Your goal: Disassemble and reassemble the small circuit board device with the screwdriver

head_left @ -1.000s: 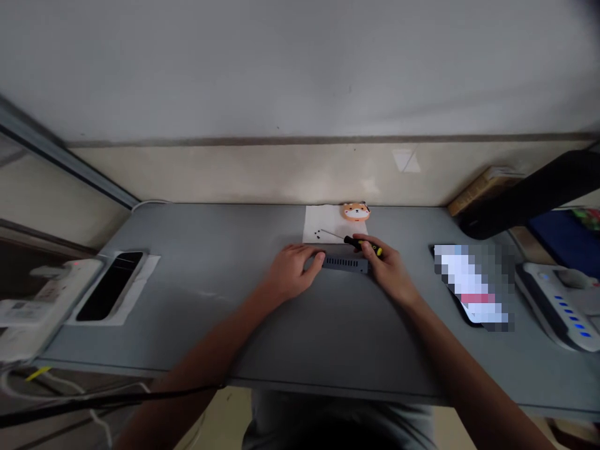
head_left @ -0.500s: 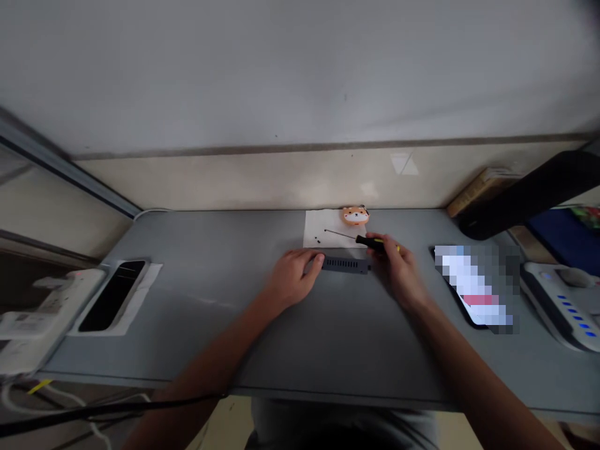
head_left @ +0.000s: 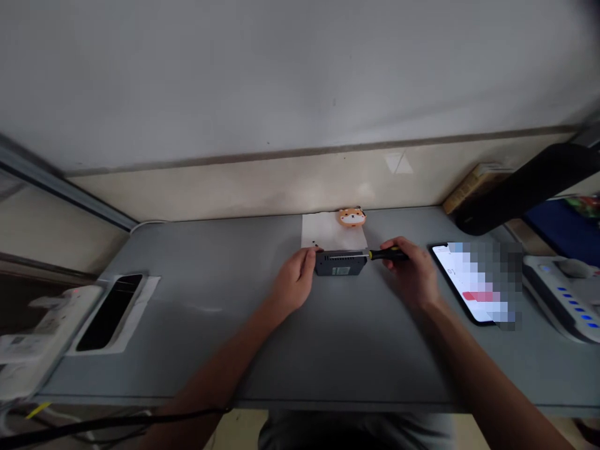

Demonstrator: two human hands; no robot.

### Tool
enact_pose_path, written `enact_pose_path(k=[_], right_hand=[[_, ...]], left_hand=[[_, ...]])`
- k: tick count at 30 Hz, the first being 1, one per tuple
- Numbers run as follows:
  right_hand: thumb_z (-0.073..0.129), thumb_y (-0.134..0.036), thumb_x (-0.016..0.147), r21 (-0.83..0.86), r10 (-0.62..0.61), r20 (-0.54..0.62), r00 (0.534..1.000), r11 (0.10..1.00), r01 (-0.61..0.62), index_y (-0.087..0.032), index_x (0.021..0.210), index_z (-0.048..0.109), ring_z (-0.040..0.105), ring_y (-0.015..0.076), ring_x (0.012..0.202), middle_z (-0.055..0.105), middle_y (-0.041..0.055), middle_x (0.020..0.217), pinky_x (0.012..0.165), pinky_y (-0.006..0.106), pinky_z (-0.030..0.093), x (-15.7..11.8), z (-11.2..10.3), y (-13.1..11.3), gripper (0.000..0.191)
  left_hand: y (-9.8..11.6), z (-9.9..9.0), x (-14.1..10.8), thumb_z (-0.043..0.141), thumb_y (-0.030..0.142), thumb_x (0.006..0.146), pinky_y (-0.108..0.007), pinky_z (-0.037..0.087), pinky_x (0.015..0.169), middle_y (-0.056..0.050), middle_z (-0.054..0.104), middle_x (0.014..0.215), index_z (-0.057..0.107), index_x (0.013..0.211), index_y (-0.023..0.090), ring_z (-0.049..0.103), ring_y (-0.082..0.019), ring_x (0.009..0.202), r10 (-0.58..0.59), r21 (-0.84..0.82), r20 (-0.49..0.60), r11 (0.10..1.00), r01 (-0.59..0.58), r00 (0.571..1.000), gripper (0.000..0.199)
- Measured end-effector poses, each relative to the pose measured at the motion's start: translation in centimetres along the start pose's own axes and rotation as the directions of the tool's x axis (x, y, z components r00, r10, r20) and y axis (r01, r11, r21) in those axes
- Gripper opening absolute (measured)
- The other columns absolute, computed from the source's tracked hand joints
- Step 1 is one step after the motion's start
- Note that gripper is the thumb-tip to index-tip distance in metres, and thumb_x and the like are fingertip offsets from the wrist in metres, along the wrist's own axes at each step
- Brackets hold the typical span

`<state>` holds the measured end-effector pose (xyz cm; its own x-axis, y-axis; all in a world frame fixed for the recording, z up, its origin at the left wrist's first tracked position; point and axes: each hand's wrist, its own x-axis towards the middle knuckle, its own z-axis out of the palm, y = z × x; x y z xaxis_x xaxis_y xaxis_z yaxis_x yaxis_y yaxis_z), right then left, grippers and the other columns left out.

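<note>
- Stretching beneath both forearms, a smooth grey rectangular desk [head_left: 210,262] leaves its middle to the handwork, other belongings set toward the sides and back.
- A thick black cylinder [head_left: 525,187] leans at far right, beyond the hands' reach of work.
- The left hand [head_left: 294,281] grips one end of a box between thumb and fingers, apparently to steady it.
- The right hand [head_left: 415,275] grasps a screwdriver by its handle, fingers curled around it.
- A black-edged phone with a lit screen [head_left: 469,287] lies right of that hand, perhaps for easy viewing; a dark-screened phone [head_left: 110,312] rests at left on white sheeting.
- White square paper [head_left: 323,228] lies behind the box, probably as a backdrop for small parts.
- The dark grey slotted box [head_left: 340,270], at centre between the hands, is tilted so its labelled face shows.
- The black-and-yellow screwdriver [head_left: 391,254] points left, its slim shaft across the slotted side; contact cannot be told.
- An orange animal-faced case [head_left: 352,217] sits on the paper's far right corner, possibly weighting it.
- Tiny dark specks [head_left: 314,242] dot the paper near the left fingers, too small to identify.
</note>
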<state>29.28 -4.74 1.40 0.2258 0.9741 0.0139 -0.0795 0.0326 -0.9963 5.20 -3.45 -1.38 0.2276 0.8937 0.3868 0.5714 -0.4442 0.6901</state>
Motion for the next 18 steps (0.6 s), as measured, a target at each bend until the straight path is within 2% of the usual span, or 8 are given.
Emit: enact_pose_path(k=[3,5,8,11,18], right_hand=[[0.061,-0.054,0.082,-0.018,0.008,0.026,1.000,1.000,-0.007,-0.023,0.072,0.072,0.049,0.0150,0.055,0.061,0.0035,0.065,0.051,0.030,0.038,-0.2,0.3,0.1,0.035],[0.061,-0.055,0.083,-0.025,0.007,0.041,0.999,1.000,-0.006,-0.023,0.073,0.073,0.050,0.0149,0.055,0.062,0.0031,0.065,0.052,0.030,0.038,-0.3,0.4,0.1,0.035],[0.059,-0.055,0.085,-0.030,0.002,0.069,0.998,1.000,0.000,-0.023,0.074,0.074,0.050,0.0160,0.056,0.059,0.0025,0.061,0.053,0.031,0.037,-0.4,0.4,0.3,0.037],[0.058,-0.053,0.087,-0.034,0.015,0.086,0.996,0.999,-0.012,-0.023,0.077,0.076,0.050,0.0163,0.057,0.062,0.0032,0.063,0.054,0.031,0.038,-0.4,0.2,0.6,0.037],[0.061,-0.055,0.084,-0.042,0.028,0.071,0.997,0.999,-0.025,-0.023,0.073,0.075,0.051,0.0149,0.055,0.062,0.0024,0.061,0.053,0.029,0.038,-0.4,0.3,0.5,0.037]], left_hand=[[-0.2,-0.6,-0.2,0.036,0.027,0.109,-0.033,0.058,0.089,-0.010,0.074,0.111,0.063,0.123,0.019,0.071,-0.019,0.102,0.180,0.033,-0.056,0.983,-0.178,0.982,0.031],[-0.2,-0.9,-0.3,0.041,0.022,0.107,-0.035,0.057,0.093,-0.011,0.073,0.115,0.061,0.125,0.019,0.070,-0.020,0.108,0.286,0.066,-0.067,0.957,-0.281,0.956,0.027],[-0.1,-1.3,-0.4,0.046,0.017,0.103,-0.035,0.057,0.095,-0.011,0.071,0.115,0.060,0.123,0.020,0.070,-0.021,0.108,0.379,0.121,-0.104,0.922,-0.367,0.919,0.024],[-0.1,-1.3,-0.4,0.050,0.013,0.099,-0.036,0.058,0.094,-0.011,0.071,0.113,0.059,0.121,0.020,0.070,-0.021,0.107,0.433,0.142,-0.119,0.898,-0.417,0.893,0.025],[-0.2,-1.2,-0.3,0.054,0.011,0.094,-0.037,0.058,0.090,-0.010,0.071,0.109,0.060,0.118,0.021,0.071,-0.022,0.101,0.469,0.138,-0.110,0.880,-0.454,0.876,0.026]])
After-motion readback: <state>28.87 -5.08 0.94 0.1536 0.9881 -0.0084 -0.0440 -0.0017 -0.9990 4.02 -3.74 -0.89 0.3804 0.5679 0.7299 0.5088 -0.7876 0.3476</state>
